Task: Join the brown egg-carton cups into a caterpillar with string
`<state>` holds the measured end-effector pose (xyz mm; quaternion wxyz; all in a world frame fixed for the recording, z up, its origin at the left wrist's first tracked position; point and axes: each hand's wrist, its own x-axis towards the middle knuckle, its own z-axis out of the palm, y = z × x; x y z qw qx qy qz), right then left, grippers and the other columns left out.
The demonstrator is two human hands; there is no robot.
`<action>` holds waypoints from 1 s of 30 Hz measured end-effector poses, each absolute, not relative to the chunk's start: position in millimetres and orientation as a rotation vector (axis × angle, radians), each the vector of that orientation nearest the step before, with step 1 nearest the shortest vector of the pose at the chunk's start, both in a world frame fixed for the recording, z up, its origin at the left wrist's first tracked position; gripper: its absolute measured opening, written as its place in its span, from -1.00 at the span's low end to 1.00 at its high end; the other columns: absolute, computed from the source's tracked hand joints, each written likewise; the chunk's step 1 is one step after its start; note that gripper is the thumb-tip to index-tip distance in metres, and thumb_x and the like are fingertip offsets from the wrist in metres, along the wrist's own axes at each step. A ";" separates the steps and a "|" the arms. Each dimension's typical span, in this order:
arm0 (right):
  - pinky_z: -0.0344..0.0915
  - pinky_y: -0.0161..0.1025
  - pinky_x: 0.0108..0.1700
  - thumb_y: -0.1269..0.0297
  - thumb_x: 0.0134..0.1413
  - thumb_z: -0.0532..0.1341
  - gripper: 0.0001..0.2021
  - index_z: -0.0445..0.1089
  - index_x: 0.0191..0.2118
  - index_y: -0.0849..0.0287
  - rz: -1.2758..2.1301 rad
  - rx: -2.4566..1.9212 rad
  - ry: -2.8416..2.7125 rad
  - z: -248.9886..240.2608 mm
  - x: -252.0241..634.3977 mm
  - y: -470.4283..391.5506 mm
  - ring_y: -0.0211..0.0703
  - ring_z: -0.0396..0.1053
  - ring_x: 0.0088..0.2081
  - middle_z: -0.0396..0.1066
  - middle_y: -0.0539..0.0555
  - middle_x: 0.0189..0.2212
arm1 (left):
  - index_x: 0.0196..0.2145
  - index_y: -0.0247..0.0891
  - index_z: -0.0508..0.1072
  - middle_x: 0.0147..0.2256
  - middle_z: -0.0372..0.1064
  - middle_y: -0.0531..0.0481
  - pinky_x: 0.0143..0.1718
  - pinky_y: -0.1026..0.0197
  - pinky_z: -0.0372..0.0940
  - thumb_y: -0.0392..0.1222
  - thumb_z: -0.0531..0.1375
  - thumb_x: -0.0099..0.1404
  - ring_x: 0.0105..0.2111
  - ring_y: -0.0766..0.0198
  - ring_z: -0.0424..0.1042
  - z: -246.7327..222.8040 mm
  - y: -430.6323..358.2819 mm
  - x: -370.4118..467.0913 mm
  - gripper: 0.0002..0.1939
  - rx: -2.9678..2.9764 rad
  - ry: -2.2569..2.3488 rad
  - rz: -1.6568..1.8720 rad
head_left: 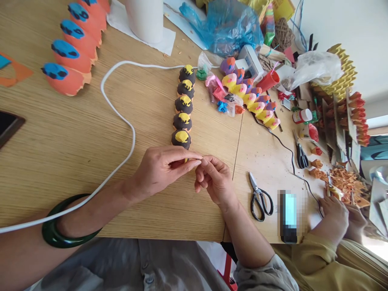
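My left hand (165,165) and my right hand (215,178) meet at their fingertips over the table's near part. Both are closed in a pinch; whatever lies between the fingertips is too small to name. A dark green bangle (68,230) circles my left wrist. Just beyond my left hand runs a column of black rounded pieces with yellow tops, the nearest one (181,138) close to my knuckles. A bit of yellow shows under my left fingers.
A white cable (133,133) loops across the table (75,161) and over my left forearm. Scissors (257,198) and a phone (290,214) lie to the right, near another person's hands (336,214). Orange-and-blue pieces (68,79) stand far left; a blue plastic bag (227,30) lies at the back.
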<state>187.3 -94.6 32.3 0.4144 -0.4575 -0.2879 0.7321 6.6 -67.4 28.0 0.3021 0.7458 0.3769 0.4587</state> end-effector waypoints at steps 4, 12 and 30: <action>0.41 -0.46 -0.63 -0.01 0.09 0.44 -0.67 0.46 -0.36 0.16 1.862 -1.117 -0.684 33.5 187.6 -92.8 -0.46 0.20 -0.72 0.37 -0.17 -0.64 | -0.07 -0.26 0.66 -0.49 0.51 0.11 -0.52 0.39 0.19 -0.23 0.31 0.40 -0.59 0.47 0.26 26.8 -67.5 7.6 -0.81 1.965 0.971 1.200; 0.42 -0.44 -0.63 0.01 0.10 0.43 -0.68 0.46 -0.37 0.16 1.883 -1.100 -0.678 34.2 187.6 -93.5 -0.45 0.19 -0.71 0.40 -0.15 -0.62 | -0.12 -0.27 0.67 -0.37 0.62 0.07 -0.47 0.43 0.24 -0.34 0.29 0.39 -0.53 0.49 0.39 26.6 -68.2 7.9 -0.84 1.941 0.948 1.222; 0.49 -0.40 -0.55 0.05 0.26 0.33 -0.71 0.49 -0.35 0.17 1.839 -1.062 -0.777 32.7 188.1 -96.1 -0.43 0.24 -0.64 0.43 -0.10 -0.56 | -0.16 -0.31 0.66 -0.35 0.65 0.00 -0.45 0.40 0.28 -0.32 0.28 0.41 -0.49 0.43 0.49 25.8 -68.4 8.0 -0.87 1.992 0.983 1.294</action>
